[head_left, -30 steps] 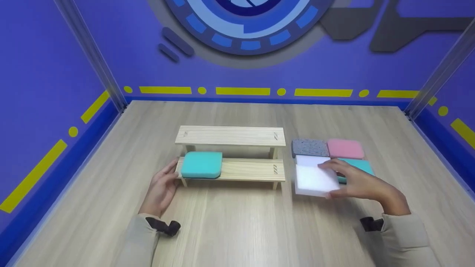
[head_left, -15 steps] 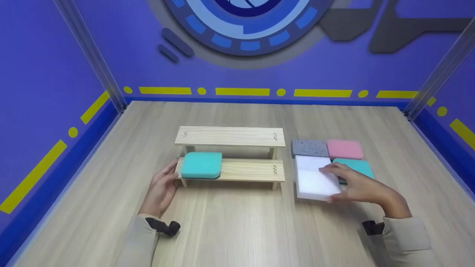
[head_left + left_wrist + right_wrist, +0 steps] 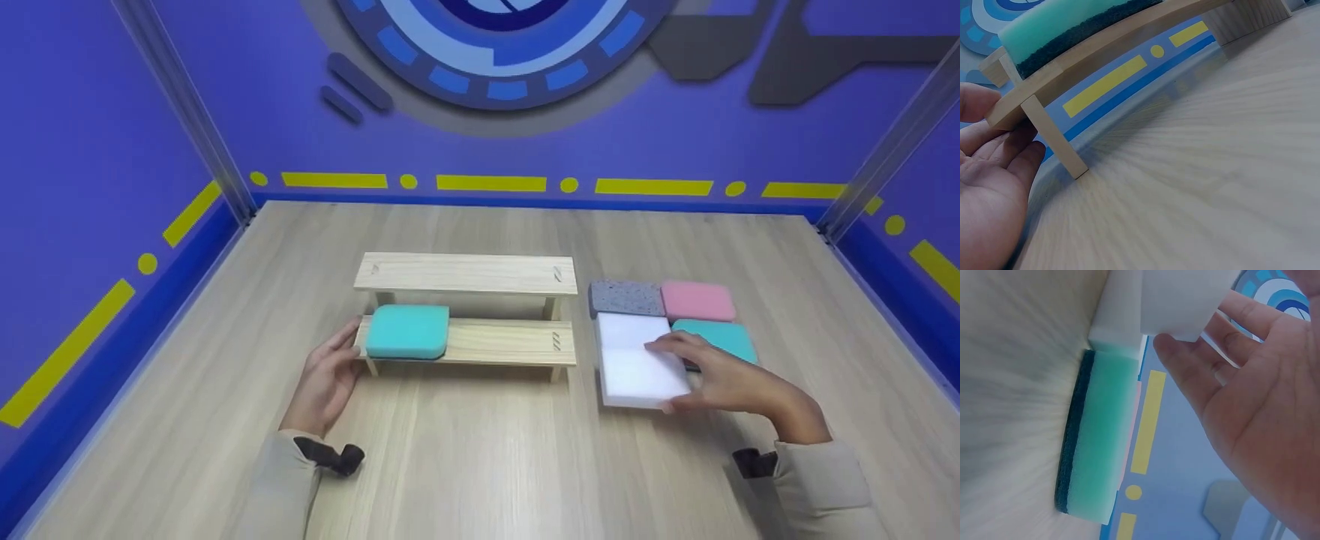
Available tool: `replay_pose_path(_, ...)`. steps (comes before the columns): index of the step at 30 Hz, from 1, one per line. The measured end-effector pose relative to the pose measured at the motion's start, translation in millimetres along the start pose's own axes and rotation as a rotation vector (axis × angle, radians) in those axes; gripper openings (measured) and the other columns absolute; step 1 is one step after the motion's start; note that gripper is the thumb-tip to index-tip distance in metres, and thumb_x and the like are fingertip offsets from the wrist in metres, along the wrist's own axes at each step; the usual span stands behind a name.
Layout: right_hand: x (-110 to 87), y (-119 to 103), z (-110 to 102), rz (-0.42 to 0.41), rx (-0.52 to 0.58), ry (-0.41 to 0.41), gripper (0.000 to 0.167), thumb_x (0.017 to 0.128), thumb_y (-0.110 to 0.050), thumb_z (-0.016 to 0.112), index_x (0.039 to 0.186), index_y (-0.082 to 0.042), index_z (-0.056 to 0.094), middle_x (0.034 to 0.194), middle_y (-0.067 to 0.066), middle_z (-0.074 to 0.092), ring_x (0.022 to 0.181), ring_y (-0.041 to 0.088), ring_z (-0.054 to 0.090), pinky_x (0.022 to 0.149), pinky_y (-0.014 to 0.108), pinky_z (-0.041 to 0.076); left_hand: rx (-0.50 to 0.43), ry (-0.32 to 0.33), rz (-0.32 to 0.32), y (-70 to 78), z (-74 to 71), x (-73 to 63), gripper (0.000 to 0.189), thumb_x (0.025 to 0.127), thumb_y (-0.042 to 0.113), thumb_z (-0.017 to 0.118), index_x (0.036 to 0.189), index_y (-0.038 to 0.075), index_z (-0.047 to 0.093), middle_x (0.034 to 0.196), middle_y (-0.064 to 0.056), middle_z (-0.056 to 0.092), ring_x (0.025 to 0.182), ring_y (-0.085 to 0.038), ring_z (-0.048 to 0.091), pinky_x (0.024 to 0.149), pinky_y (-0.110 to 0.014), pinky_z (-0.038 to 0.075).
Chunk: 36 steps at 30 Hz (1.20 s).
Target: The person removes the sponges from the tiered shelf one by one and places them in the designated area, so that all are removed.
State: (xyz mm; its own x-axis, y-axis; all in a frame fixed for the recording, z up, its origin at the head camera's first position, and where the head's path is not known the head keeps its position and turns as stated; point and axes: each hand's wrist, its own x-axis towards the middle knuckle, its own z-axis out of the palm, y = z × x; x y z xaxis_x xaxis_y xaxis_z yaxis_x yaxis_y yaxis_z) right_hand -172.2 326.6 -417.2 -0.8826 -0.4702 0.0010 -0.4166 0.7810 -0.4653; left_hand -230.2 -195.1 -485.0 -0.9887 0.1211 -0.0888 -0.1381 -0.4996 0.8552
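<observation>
My left hand (image 3: 326, 382) grips the left end of a two-step wooden rack (image 3: 502, 343); in the left wrist view the thumb lies over the board's end (image 3: 1013, 109) and the fingers are below it. On the lower step, at its left end, lies a teal sponge (image 3: 409, 332) with its dark scouring side down. With thumb and fingertips my right hand (image 3: 731, 382) pinches a white foam sponge block (image 3: 643, 379). In the right wrist view this block (image 3: 1185, 301) is raised above another white block (image 3: 1117, 312), which lies on the table and is partly covered.
Beside the white blocks lies a second teal sponge (image 3: 724, 339), partly behind my right hand. A speckled grey sponge (image 3: 627, 298) and a pink sponge (image 3: 699, 301) sit behind them. Blue patterned walls (image 3: 480, 157) enclose the wooden tabletop (image 3: 465, 457) at the back and sides.
The white sponge block in my right hand has slid slightly nearer to me, showing more of the white block behind it. My left hand stays at the rack's end.
</observation>
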Motion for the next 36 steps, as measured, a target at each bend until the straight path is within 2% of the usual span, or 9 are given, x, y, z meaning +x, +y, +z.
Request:
replay_pose_path(9, -1.6, -0.1, 0.9, 0.025, 0.008, -0.016, 0.075, 0.072, -0.033, 0.082, 0.134, -0.002, 0.051, 0.132, 0.02, 0.047, 0.116, 0.035, 0.049, 0.094, 0.054, 0.047, 0.001, -0.004, 0.008, -0.9, -0.8, -0.3, 0.063, 0.092, -0.01, 0.037, 0.151, -0.005, 0.014, 0.161, -0.015, 0.011, 0.149, -0.022, 0.014, 0.121, -0.033, 0.018)
replay_pose_path(13, -2.2, 1.2, 3.9, 0.01, -0.006, -0.004, 0.076, 0.071, -0.031, 0.083, 0.133, -0.001, 0.053, 0.129, 0.019, 0.05, 0.115, 0.033, 0.05, 0.093, 0.052, 0.048, 0.007, -0.003, 0.003, -0.6, -0.7, -0.2, 0.062, 0.093, -0.01, 0.036, 0.151, -0.006, 0.013, 0.161, -0.015, 0.011, 0.149, -0.022, 0.014, 0.121, -0.033, 0.018)
replay_pose_path(20, -2.4, 2.7, 7.0, 0.0, -0.028, 0.012, 0.076, 0.069, -0.03, 0.083, 0.132, 0.0, 0.053, 0.128, 0.018, 0.051, 0.115, 0.033, 0.05, 0.094, 0.054, 0.047, 0.007, -0.003, 0.002, 0.3, -0.5, 0.7, 0.061, 0.094, -0.01, 0.035, 0.151, -0.006, 0.013, 0.161, -0.016, 0.012, 0.148, -0.023, 0.015, 0.121, -0.033, 0.019)
replay_pose_path(36, -2.6, 3.1, 9.5, 0.039, -0.03, -0.026, 0.079, 0.07, -0.035, 0.083, 0.135, -0.002, 0.051, 0.132, 0.018, 0.048, 0.119, 0.036, 0.045, 0.095, 0.057, 0.046, -0.007, 0.001, 0.003, 0.6, -0.1, 1.2, 0.062, 0.093, -0.011, 0.035, 0.151, -0.006, 0.014, 0.161, -0.016, 0.013, 0.148, -0.022, 0.017, 0.12, -0.031, 0.022)
